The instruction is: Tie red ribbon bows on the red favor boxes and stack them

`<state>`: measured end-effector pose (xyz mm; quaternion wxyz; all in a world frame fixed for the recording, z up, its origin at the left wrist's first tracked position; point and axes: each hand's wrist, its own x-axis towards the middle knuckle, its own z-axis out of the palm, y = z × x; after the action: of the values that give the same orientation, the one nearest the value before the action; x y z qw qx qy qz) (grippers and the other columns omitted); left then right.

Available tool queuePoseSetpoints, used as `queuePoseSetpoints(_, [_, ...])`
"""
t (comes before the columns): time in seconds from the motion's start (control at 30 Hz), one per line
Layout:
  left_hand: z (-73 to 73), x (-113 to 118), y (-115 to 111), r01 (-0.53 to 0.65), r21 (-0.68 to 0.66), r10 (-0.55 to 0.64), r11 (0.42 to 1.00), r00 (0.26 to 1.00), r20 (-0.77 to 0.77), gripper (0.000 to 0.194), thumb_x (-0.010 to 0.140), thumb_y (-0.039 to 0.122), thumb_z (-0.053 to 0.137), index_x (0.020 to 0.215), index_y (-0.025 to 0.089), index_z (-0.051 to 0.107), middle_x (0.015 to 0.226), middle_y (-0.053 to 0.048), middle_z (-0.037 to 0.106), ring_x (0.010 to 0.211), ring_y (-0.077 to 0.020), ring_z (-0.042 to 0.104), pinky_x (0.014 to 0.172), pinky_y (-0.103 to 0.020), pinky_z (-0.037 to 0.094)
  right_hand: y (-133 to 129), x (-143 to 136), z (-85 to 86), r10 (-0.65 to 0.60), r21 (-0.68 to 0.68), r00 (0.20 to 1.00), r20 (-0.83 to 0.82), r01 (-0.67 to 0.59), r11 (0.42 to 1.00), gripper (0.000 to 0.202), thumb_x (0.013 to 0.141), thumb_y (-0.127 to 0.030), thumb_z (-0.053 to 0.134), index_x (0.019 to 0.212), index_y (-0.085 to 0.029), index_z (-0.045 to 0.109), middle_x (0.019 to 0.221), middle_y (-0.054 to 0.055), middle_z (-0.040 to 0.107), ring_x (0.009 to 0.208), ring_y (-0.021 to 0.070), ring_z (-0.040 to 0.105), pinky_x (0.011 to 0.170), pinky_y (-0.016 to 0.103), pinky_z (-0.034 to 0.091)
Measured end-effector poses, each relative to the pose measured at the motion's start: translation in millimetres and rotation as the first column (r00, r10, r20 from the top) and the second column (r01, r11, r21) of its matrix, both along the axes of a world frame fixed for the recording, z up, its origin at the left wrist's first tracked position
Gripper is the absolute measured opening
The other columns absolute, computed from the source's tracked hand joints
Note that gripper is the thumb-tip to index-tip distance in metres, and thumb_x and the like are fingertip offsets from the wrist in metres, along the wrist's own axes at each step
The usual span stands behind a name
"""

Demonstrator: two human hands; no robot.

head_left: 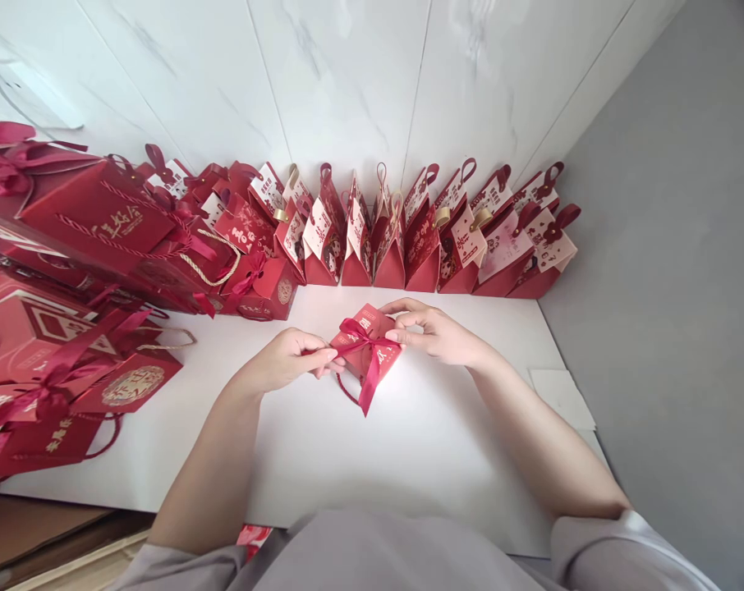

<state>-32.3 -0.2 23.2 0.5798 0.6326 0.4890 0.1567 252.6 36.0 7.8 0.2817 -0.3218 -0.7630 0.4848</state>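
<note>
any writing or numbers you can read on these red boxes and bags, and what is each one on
None can be read for certain.
Small red box between the left hand and right hand: gold marks, too small.
Large red bag at left: gold Chinese characters, blurred.
Round gold emblem on the flat red box: unreadable.
Tags on the row of bags along the wall: red print, too small.

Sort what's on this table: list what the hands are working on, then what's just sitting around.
In hand:
left hand
right hand
small red box
red ribbon

Sitting around:
row of red gift bags along the wall
stacked red boxes at left
white table
</note>
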Motion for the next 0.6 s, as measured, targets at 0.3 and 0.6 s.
queuePoseSetpoints(0.3, [3.8, -1.6, 0.9, -0.117, -0.032, 0.115, 0.993, 0.991, -0.062, 0.039, 0.085, 0.052, 0.06, 0.071, 0.017, 0.069, 0.094, -0.009, 0.076, 0.093, -0.0232, 0.071, 0.079, -0.03, 0.055, -1.8, 2.6, 3.9, -0.054, -0.147, 0.993, -0.109, 0.038, 0.988, 0.031, 0.095, -0.047, 0.054, 0.089, -0.025, 0.075, 0.128, 0.006, 0.059, 0.124, 0.023, 0.052, 0.107, 0.039, 0.039])
queuePoseSetpoints(0.6, [9.1, -3.8, 1.3, 0.089, -0.03, -0.092, 0.996, 0.988, -0.122, 0.033, 0.083, 0.048, 0.064, 0.08, 0.017, 0.075, 0.08, -0.006, 0.074, 0.078, -0.0183, 0.068, 0.073, -0.025, 0.052, 0.0, -0.5, 0.6, -0.119, -0.137, 0.986, -0.119, 0.102, 0.985, 0.038, 0.094, -0.055, 0.052, 0.092, -0.025, 0.075, 0.132, 0.006, 0.057, 0.126, 0.0243, 0.051, 0.107, 0.04, 0.039])
